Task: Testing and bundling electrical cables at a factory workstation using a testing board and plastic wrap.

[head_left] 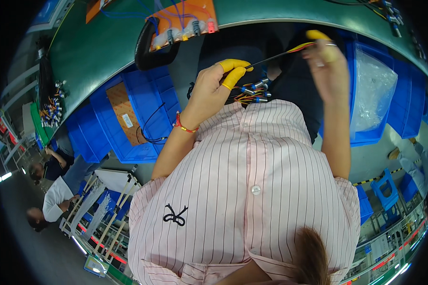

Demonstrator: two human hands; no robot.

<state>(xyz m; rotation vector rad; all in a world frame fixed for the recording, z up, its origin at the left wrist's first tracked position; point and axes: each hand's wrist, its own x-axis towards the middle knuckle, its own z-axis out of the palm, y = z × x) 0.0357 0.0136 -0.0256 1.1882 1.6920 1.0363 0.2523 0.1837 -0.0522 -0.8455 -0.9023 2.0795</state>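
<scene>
- We hold a thin black cable (276, 57) stretched between our two hands, above our lap and in front of the green bench (104, 47); keeping it taut seems to let us sort the strands.
- Our left hand (209, 90) is raised, wrist bent back, its yellow-capped fingers (233, 76) pinched on the near end of the cable, just above a bundle of coloured wires with small metal plugs (254, 92).
- That bundle hangs just beside the left hand, over our striped pink shirt (252, 190), probably so the plugs stay within reach.
- Our right hand (325, 59) is lifted higher and farther right, forearm almost upright, its fingers closed on the far end of the cable where red and yellow wires (302, 46) fan out; the grip itself is blurred.
- A red bracelet (183, 126) sits on the left wrist.
- On the bench, far left, stands an orange board with connectors (180, 21) and blue leads.
- Blue bins (142, 109) stand under the bench on the left, one holding a sheet of cardboard; on the right another blue bin (413, 109) holds a clear plastic bag (373, 90).
</scene>
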